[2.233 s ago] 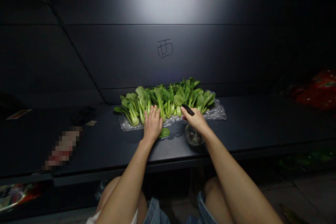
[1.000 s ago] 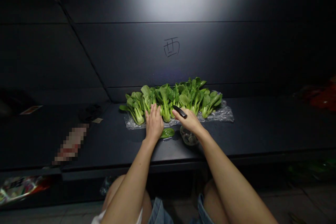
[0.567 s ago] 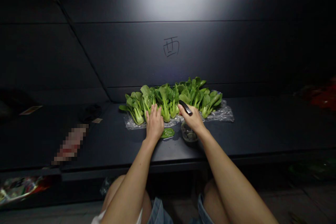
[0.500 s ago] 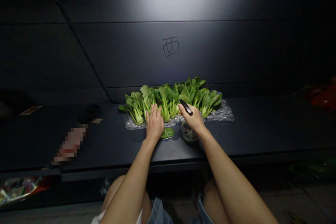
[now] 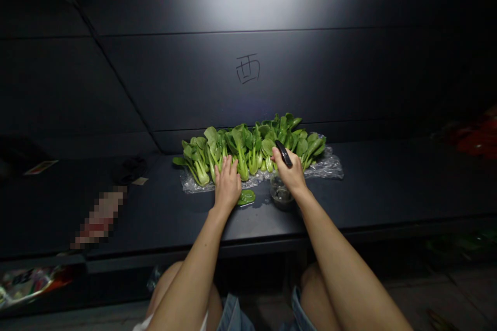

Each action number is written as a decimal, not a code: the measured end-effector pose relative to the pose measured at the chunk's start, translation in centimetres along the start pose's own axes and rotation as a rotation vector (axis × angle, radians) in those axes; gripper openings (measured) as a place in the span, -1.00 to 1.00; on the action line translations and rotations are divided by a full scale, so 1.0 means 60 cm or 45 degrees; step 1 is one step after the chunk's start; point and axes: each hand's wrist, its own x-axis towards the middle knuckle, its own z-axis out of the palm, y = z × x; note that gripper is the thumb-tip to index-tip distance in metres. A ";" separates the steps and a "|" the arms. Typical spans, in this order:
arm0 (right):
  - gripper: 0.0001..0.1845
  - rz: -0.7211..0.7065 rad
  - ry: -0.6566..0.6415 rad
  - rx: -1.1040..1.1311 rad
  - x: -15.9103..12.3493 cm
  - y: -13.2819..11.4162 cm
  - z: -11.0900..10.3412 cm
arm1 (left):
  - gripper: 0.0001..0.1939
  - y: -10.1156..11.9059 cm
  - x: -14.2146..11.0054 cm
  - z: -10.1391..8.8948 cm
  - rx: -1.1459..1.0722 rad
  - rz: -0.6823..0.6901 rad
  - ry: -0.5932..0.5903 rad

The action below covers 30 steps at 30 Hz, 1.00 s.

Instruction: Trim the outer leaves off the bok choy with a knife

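Observation:
A dense row of bok choy (image 5: 241, 147) lies on clear plastic wrap (image 5: 330, 168) against the dark back panel. My left hand (image 5: 228, 181) rests at the stem ends, fingers stretched out over them, gripping nothing that I can see. A loose green leaf (image 5: 246, 197) lies on the counter just right of that wrist. My right hand (image 5: 292, 175) is closed round a tool with a black handle (image 5: 283, 154); its working end is hidden behind the hand. Under and left of this hand stands a small clear bowl (image 5: 280, 194), partly covered by it.
The dark counter (image 5: 155, 217) ends in a front edge above my knees. On its left lie a blurred-out flat object (image 5: 100, 217), a black bundle (image 5: 130, 169) and a small card (image 5: 41, 167). Something red (image 5: 479, 137) sits at the far right. Packets (image 5: 31, 284) show low left.
My right hand has moved slightly right, and the black handle it holds has tipped more upright. My left hand stays at the stem ends. The whole view has shifted a little.

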 end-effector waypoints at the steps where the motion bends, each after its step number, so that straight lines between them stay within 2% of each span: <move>1: -0.51 0.003 0.008 0.010 0.001 0.001 0.000 | -0.52 0.000 0.000 0.000 0.003 0.001 -0.003; 13: -0.50 0.075 0.097 -0.020 0.006 0.017 -0.005 | -0.54 0.003 0.001 0.000 0.016 0.002 -0.023; 30: -0.48 0.206 0.155 -0.172 0.010 0.043 -0.035 | -0.53 0.012 0.002 -0.003 0.033 0.050 -0.039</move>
